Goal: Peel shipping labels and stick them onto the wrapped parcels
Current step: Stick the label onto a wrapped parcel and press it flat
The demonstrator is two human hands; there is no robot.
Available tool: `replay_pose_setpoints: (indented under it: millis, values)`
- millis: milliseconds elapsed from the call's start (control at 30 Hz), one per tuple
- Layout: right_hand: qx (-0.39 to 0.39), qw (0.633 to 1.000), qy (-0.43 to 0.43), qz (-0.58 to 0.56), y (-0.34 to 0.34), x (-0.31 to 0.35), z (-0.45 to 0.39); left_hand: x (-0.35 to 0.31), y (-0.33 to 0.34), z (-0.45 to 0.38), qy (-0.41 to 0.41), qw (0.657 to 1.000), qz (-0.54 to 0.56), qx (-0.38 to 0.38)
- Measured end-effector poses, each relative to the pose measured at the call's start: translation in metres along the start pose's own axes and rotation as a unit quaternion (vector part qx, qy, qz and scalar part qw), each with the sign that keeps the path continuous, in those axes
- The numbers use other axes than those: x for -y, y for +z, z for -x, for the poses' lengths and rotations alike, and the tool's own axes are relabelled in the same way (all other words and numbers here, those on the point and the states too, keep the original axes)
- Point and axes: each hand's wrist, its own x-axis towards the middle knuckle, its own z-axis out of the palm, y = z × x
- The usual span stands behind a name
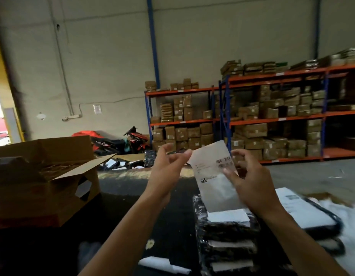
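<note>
A white shipping label (211,176) with barcodes is held up in front of me, above the dark table. My left hand (168,168) pinches its upper left corner between thumb and fingers. My right hand (250,178) grips its right side, fingers curled around the edge. Below the label stands a stack of black wrapped parcels (226,242), each with a white label showing. To the right lies a larger black parcel (304,214) with a white sheet on top.
An open cardboard box (45,176) stands on the left of the dark table (133,216). A crumpled white backing paper (162,264) lies near the front. White paper scraps (349,226) pile at right. Orange shelving (272,116) with brown boxes lines the far wall.
</note>
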Motion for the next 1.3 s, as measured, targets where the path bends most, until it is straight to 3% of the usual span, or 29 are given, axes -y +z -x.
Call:
replay_pose_setpoints:
  millis: [67,200,567,767,1000,1300]
  values:
    - [-0.002,0.998,0.036,-0.056,-0.008,-0.006,-0.003,0.006,0.005,-0.004,-0.014,0.999,-0.036,0.022]
    - [0.009,0.989,0.082,-0.119,-0.013,-0.021,-0.006,0.021,0.016,-0.008,-0.039,0.996,0.006,0.082]
    - [0.077,0.992,0.080,0.059,-0.007,-0.062,0.002,0.070,0.042,-0.028,-0.004,0.994,-0.099,0.044]
    - [0.075,0.987,0.122,0.068,-0.009,-0.074,-0.009,0.078,0.053,-0.039,0.000,0.986,-0.154,0.057]
    - [0.133,0.974,0.168,0.069,-0.002,-0.089,-0.020,0.088,0.051,-0.048,-0.017,0.983,-0.174,0.063]
    - [0.146,0.972,0.160,0.094,0.009,-0.098,-0.019,0.106,0.051,-0.055,-0.031,0.969,-0.235,0.064]
